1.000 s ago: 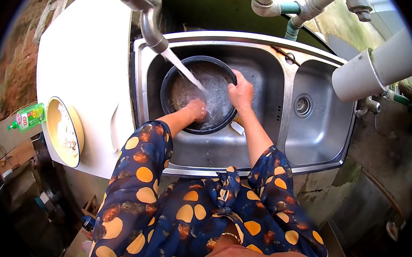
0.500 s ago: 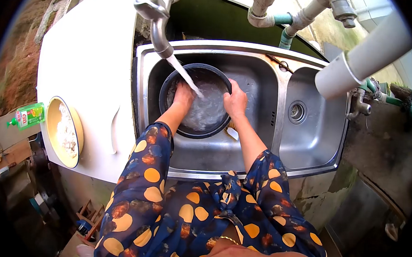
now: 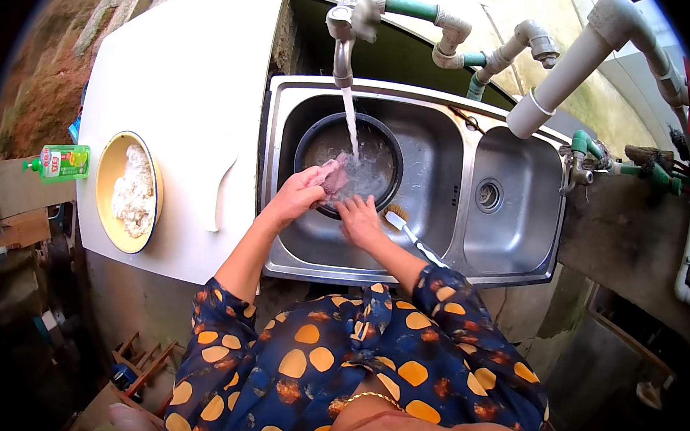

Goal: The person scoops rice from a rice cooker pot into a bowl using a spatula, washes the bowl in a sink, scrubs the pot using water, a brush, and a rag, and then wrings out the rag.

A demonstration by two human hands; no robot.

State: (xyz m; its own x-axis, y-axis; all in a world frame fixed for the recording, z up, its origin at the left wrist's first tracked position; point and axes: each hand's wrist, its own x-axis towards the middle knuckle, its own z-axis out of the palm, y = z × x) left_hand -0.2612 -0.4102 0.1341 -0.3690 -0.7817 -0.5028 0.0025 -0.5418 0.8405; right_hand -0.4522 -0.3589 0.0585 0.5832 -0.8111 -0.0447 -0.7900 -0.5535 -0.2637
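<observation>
Gripped in my left hand point(image 3: 294, 197) is a wet, crumpled pinkish cloth point(image 3: 331, 176), held over the left part of a dark round basin point(image 3: 399, 160). Whether it is really cloth is hard to tell. My right hand point(image 3: 360, 219) lies at the basin's near edge with its fingers apart and nothing seen in them; splashing blurs the fingertips. Water runs from the faucet point(image 3: 343, 59) into the basin, just beyond the cloth. The basin stands in the large left bowl of the steel sink point(image 3: 433, 181). Beside my right hand lies a white-handled brush point(image 3: 407, 228).
On the white counter point(image 3: 204, 75) to the left are a yellow bowl point(image 3: 106, 195) holding a white lumpy mass, and a curved white strip point(image 3: 220, 193). A green soap bottle point(image 3: 64, 163) stands past them. A thick white pipe point(image 3: 567, 75) overhangs the small right basin.
My left hand has come up out of the basin with the pinkish cloth. My right hand has left the right rim for the near edge. The view has shifted, exposing the brush.
</observation>
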